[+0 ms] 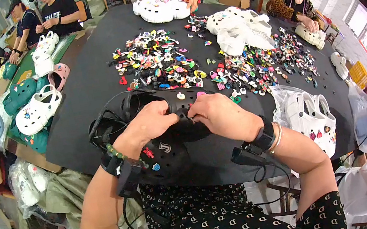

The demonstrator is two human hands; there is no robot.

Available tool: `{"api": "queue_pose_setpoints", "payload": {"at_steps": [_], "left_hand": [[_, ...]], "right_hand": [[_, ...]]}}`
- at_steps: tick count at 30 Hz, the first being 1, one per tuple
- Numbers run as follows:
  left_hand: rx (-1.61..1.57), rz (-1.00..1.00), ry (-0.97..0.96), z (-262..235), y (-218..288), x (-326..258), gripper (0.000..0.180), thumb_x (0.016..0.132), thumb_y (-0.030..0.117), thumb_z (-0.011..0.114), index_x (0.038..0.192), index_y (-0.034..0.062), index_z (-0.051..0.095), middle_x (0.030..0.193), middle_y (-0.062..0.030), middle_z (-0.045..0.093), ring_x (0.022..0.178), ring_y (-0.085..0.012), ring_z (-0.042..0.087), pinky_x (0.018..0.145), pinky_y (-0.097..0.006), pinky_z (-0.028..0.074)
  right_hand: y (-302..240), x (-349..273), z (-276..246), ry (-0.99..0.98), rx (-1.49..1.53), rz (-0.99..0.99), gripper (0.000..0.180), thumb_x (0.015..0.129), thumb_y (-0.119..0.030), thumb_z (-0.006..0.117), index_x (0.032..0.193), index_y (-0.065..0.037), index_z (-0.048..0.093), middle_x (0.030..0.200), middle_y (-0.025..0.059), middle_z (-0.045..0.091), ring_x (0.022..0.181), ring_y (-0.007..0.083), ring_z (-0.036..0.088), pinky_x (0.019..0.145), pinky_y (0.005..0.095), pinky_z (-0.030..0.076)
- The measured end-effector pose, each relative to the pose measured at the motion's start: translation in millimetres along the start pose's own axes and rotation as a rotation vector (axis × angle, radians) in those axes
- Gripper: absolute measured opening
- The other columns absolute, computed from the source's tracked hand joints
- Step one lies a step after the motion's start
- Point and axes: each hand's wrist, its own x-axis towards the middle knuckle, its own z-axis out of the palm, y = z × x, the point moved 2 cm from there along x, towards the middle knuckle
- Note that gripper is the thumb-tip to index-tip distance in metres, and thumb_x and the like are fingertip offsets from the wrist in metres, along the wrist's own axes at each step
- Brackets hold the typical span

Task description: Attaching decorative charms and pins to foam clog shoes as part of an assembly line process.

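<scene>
Both my hands grip a black foam clog (141, 109) at the near edge of the black table (93, 76). My left hand (148, 123) holds its middle from the left. My right hand (215, 111) pinches its upper face from the right, fingertips meeting those of the left. Small coloured charms sit in the clog's holes. A second black clog (171, 153) with several charms lies under my wrists. Just beyond the clogs spreads a pile of small coloured charms (159, 62).
White clogs in clear bags (311, 116) lie at my right, more white clogs (239, 28) at the far right. White, green and pink clogs (37, 108) cover the left side table. Several other people work around the tables.
</scene>
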Motion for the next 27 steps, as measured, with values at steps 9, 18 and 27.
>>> {"api": "queue_pose_setpoints", "payload": {"at_steps": [9,18,27], "left_hand": [[0.006,0.04,0.027,1.6,-3.6,0.1,0.02,0.081,0.008,0.063,0.098,-0.0011,0.066,0.08,-0.0011,0.066,0.074,-0.009,0.054,0.069,-0.028,0.045],[0.072,0.095,0.057,0.1,6.5,-2.8,0.023,0.079,0.006,0.064,0.101,0.0002,0.066,0.08,-0.0093,0.068,0.075,-0.0122,0.058,0.073,-0.031,0.048],[0.148,0.156,0.094,-0.9,17.9,-7.1,0.027,0.081,0.018,0.075,0.101,0.0017,0.067,0.082,-0.0095,0.068,0.074,-0.0123,0.058,0.071,-0.032,0.048]], "right_hand": [[-9.6,11.3,7.0,0.162,0.073,-0.06,0.01,0.078,0.0,0.066,0.088,0.0,0.067,0.081,0.014,0.064,0.079,0.0323,0.064,0.071,0.039,0.053],[-3.2,13.6,10.9,0.204,0.128,-0.077,0.01,0.078,-0.001,0.066,0.088,-0.001,0.065,0.082,0.0131,0.062,0.076,0.0313,0.063,0.068,0.0396,0.052],[8.3,14.6,4.1,0.201,0.109,-0.055,0.009,0.077,-0.001,0.07,0.085,-0.001,0.064,0.083,0.0108,0.062,0.075,0.0285,0.064,0.067,0.0375,0.051]]}}
